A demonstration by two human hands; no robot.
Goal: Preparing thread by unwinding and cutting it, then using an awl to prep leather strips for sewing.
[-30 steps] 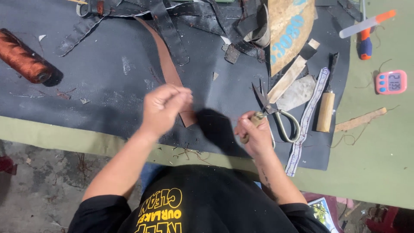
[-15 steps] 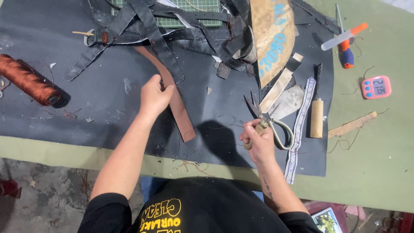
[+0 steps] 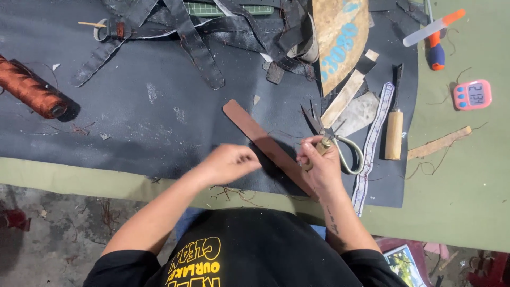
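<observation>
Between my two hands lies the brown leather strap [image 3: 260, 139], running slantwise across the dark work mat [image 3: 159, 133] from its rounded far end down toward my right wrist. My right hand [image 3: 319, 165] sits on the strap's near end, fingers curled and pressed together around something small and pale that I cannot make out clearly; it lies right by the loop handle of the thread snips [image 3: 334, 141], whose blades point away from me. My left hand [image 3: 231, 162] hovers just beside the strap, fingers loosely bunched toward the thumb as if pinching something fine (a thread, perhaps, but nothing shows there, so I cannot tell).

As for progress, I judge the strap already cut to shape, its far tip rounded. No stitching or holes show on it, so any sewing looks still to be done. Loose brown thread ends lie scattered along the mat's near edge.

Farther out, a wooden-handled awl [image 3: 394, 127] lies to the right of the snips, next to a pale patterned strip [image 3: 372, 143]. A heap of black straps [image 3: 202, 32] fills the far side, a spool of rust-coloured thread [image 3: 29, 87] rests at far left, and a small pink timer [image 3: 472, 94] sits on the green table [image 3: 467, 202].
</observation>
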